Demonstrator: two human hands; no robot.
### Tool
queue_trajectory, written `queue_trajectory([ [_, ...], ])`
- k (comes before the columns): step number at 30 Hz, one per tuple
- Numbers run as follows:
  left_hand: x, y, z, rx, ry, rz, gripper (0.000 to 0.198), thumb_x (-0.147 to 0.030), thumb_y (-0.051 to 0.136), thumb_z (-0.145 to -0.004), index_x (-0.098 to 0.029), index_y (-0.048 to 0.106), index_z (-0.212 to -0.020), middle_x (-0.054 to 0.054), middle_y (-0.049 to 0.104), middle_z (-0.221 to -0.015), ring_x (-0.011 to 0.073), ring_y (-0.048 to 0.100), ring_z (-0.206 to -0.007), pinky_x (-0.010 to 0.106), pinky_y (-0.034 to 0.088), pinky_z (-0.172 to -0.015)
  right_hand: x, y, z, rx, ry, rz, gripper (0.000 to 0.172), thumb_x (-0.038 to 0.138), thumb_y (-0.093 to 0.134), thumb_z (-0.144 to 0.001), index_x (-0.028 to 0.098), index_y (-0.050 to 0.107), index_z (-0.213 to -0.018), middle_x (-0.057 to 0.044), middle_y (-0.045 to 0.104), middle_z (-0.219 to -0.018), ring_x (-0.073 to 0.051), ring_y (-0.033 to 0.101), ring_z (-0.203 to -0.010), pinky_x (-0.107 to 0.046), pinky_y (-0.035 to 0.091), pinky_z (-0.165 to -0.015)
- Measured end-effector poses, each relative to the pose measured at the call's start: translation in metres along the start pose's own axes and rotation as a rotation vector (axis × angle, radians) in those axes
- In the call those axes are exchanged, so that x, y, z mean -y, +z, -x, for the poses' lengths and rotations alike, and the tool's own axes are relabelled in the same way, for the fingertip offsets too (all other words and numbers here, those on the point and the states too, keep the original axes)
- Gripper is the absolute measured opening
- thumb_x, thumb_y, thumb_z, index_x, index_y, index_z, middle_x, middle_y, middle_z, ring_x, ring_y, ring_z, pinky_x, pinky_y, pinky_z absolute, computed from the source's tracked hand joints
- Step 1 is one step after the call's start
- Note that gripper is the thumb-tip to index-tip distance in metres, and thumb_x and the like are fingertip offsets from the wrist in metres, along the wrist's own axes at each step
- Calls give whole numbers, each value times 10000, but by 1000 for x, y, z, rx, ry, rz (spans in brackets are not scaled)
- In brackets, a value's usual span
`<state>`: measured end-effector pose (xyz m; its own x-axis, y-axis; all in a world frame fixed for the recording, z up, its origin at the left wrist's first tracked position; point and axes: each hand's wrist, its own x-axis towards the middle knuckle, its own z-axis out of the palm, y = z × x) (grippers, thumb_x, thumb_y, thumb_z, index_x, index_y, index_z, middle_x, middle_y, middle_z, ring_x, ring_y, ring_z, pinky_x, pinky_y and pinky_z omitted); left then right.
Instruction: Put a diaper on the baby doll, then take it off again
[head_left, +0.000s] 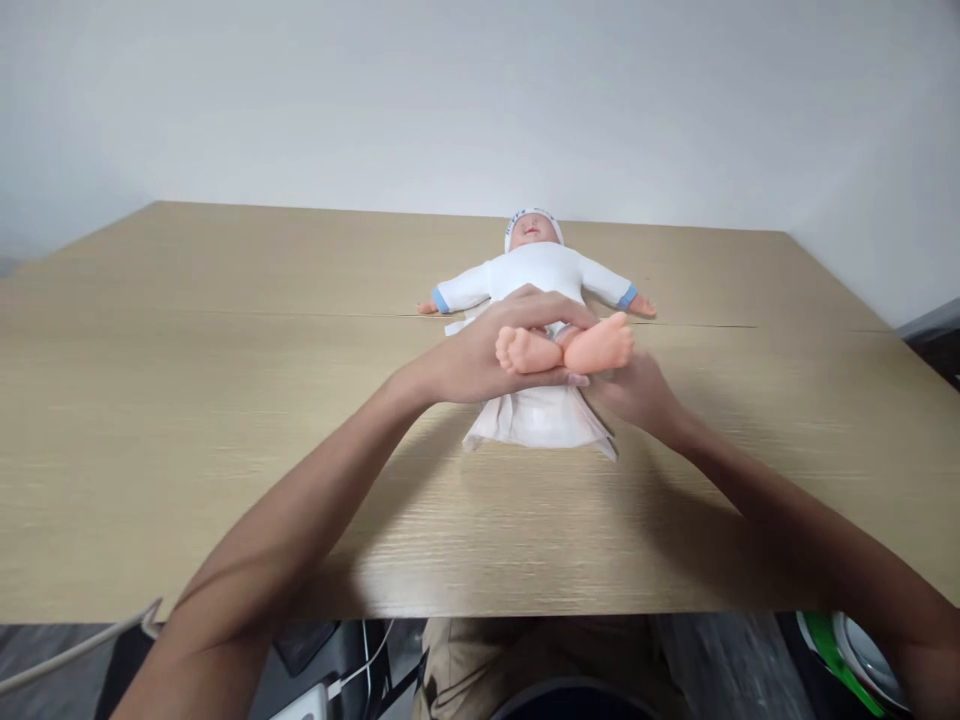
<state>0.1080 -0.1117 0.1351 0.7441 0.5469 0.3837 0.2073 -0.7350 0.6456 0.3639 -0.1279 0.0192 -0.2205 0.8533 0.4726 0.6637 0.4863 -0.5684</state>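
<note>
A baby doll (536, 270) in a white top and cap lies on its back on the wooden table (225, 400), head away from me, arms spread. My left hand (480, 355) wraps around both doll ankles and holds the bare feet (562, 348) raised. My right hand (637, 390) reaches under the doll's bottom, its fingers mostly hidden behind the legs, touching a white diaper or cloth (536, 420) that spreads out on the table below the doll.
A plain white wall stands behind the table. Below the table's near edge are cables and a white plug (307, 700) at left, and a green and white object (847, 655) on the floor at right.
</note>
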Motion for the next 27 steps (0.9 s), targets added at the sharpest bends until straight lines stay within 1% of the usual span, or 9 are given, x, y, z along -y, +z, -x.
queue_trajectory([
  [3,6,14,6,-6,28,-30,309,-446,787,-1005,-284,761,-1267,44,800,-1315,290,679,-1276,454,515,-1146,21,-14,12,-168,-116,15,677,449,846,-922,272,552,-1505,-139,704,-1471,-383,690,-1337,-581,591,-1131],
  [5,8,21,8,-13,81,-27,257,-431,733,-1040,-290,767,-1252,49,797,-1345,289,677,-1296,475,493,-1175,34,-17,15,-160,-231,-10,780,397,826,-950,298,440,-1621,-141,626,-1593,-376,629,-1447,-588,565,-1190],
  [7,9,26,12,-16,115,-28,249,-419,685,-1063,-290,764,-1261,65,779,-1394,291,678,-1314,493,487,-1190,42,-19,16,-92,-304,-26,744,308,746,-1011,330,399,-1669,-122,629,-1598,-352,643,-1436,-561,582,-1175],
  [9,9,26,18,-7,108,-47,300,-438,694,-1054,-291,746,-1310,83,747,-1453,300,665,-1349,495,498,-1190,42,-22,16,-40,-336,-12,721,226,679,-1032,332,403,-1690,-113,676,-1534,-335,687,-1356,-528,607,-1122],
  [13,13,13,44,21,16,-171,476,-504,796,-984,-270,704,-1389,104,743,-1426,316,671,-1332,487,528,-1171,20,-38,20,47,-415,79,614,175,591,-1032,296,532,-1631,-125,704,-1434,-328,692,-1295,-514,582,-1114],
  [16,30,-1,71,62,7,-236,319,-440,754,-1015,-242,737,-1265,118,759,-1386,318,680,-1353,516,529,-1205,-4,-49,25,165,-515,159,513,140,533,-1020,296,662,-1491,-119,690,-1431,-316,674,-1322,-509,566,-1112],
  [19,56,-6,95,117,92,-240,217,-312,700,-1027,-252,740,-1232,127,767,-1410,327,643,-1451,564,529,-1239,-24,-49,30,217,-605,191,456,118,484,-1025,277,724,-1378,-122,696,-1436,-305,669,-1349,-509,578,-1094],
  [23,83,2,114,108,162,-275,318,-208,698,-1016,-254,728,-1330,141,756,-1463,343,608,-1522,586,589,-1198,-39,-41,34,251,-634,228,443,87,471,-1032,256,757,-1325,-134,714,-1435,-308,670,-1372,-532,590,-1108],
  [27,90,11,119,104,188,-310,445,-96,643,-1014,-264,703,-1421,128,750,-1487,335,580,-1559,604,592,-1210,-39,-40,38,267,-620,256,474,38,511,-1019,253,743,-1373,-138,712,-1469,-306,667,-1400,-531,591,-1146],
])
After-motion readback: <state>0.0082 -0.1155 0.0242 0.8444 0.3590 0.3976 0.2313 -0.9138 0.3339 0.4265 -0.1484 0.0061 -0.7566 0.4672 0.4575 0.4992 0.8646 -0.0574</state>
